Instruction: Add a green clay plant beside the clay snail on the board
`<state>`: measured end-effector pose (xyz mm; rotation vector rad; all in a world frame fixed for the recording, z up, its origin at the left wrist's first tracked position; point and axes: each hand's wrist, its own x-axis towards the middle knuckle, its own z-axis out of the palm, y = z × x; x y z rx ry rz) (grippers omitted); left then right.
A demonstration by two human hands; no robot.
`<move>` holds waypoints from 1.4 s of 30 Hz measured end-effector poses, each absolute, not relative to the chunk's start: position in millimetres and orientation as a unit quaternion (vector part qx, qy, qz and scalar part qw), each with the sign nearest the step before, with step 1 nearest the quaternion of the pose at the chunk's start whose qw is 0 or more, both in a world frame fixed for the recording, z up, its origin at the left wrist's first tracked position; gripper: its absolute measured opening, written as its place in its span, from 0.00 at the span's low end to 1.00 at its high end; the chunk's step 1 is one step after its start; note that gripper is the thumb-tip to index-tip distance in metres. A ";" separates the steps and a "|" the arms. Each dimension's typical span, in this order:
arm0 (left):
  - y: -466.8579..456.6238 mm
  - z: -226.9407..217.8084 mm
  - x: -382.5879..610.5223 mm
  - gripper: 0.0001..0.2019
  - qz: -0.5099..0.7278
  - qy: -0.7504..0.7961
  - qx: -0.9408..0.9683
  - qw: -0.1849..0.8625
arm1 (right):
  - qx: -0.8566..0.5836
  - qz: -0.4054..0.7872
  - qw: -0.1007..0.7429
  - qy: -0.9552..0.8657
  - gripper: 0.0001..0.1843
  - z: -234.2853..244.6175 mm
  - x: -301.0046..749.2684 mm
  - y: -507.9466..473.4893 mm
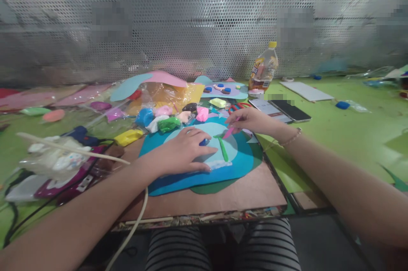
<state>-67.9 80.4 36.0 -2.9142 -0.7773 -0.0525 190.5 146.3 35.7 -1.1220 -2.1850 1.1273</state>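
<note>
Bare forearms (105, 194) reach over blue cutout (240, 172)

Green strip (224, 149) lies across the cutout's pale oval (233, 146), on the brown counter (251, 194). Right hand (247, 120), wrist angled leftward, has its grip pinching a pink tool (228, 132) at the strip's far end. Left hand (183, 149) is palm-down, grip spread. Beyond are bagged lumps (168, 124).

This looks like a craft workshop, with bagged modelling clay (168, 124), cut paper (246, 158) and scissors (245, 104)
</note>
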 end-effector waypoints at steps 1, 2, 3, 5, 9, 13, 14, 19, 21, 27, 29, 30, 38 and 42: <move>80.4 36.2 -67.9 0.23 -0.015 -0.256 -0.964 0.062 | -0.410 0.417 0.219 -0.781 0.09 34.7 191.5 147.9; 80.4 36.3 -67.8 0.23 -0.013 -0.256 -0.965 0.062 | -0.415 0.425 0.220 -0.774 0.08 33.6 192.3 149.5; 80.5 36.5 -67.8 0.23 -0.014 -0.256 -0.965 0.062 | -0.420 0.431 0.221 -0.767 0.08 32.3 193.0 151.0; 80.6 36.6 -67.8 0.23 -0.016 -0.257 -0.964 0.063 | -0.425 0.443 0.220 -0.758 0.08 29.8 193.7 153.3; 80.9 36.6 -67.8 0.23 -0.016 -0.256 -0.964 0.065 | -0.433 0.460 0.218 -0.744 0.09 25.6 193.2 155.2; 81.5 35.9 -67.6 0.23 -0.015 -0.257 -0.964 0.066 | -0.433 0.485 0.223 -0.726 0.09 21.7 191.4 155.3; 81.6 35.6 -67.5 0.23 -0.015 -0.257 -0.964 0.065 | -0.435 0.494 0.224 -0.719 0.09 20.5 190.9 155.3; 81.3 35.3 -67.7 0.23 -0.015 -0.257 -0.964 0.063 | -0.442 0.520 0.234 -0.692 0.13 17.0 187.7 153.4; 81.1 35.5 -67.8 0.23 -0.015 -0.256 -0.964 0.064 | -0.442 0.522 0.237 -0.690 0.14 17.7 186.1 151.2; 81.7 34.9 -67.9 0.23 -0.019 -0.252 -0.965 0.066 | -0.435 0.521 0.241 -0.694 0.16 22.3 183.7 146.0; 82.0 34.5 -68.0 0.23 -0.022 -0.250 -0.966 0.067 | -0.431 0.523 0.238 -0.696 0.16 22.9 183.7 145.7; 82.0 34.4 -68.0 0.23 -0.023 -0.250 -0.966 0.067 | -0.432 0.523 0.238 -0.695 0.16 23.1 183.7 145.6; 80.9 36.2 -67.1 0.22 -0.018 -0.255 -0.965 0.066 | -0.420 0.517 0.231 -0.709 0.17 23.3 183.0 145.4; 81.0 36.6 -67.0 0.23 -0.015 -0.254 -0.965 0.066 | -0.420 0.515 0.222 -0.714 0.16 23.6 185.0 147.0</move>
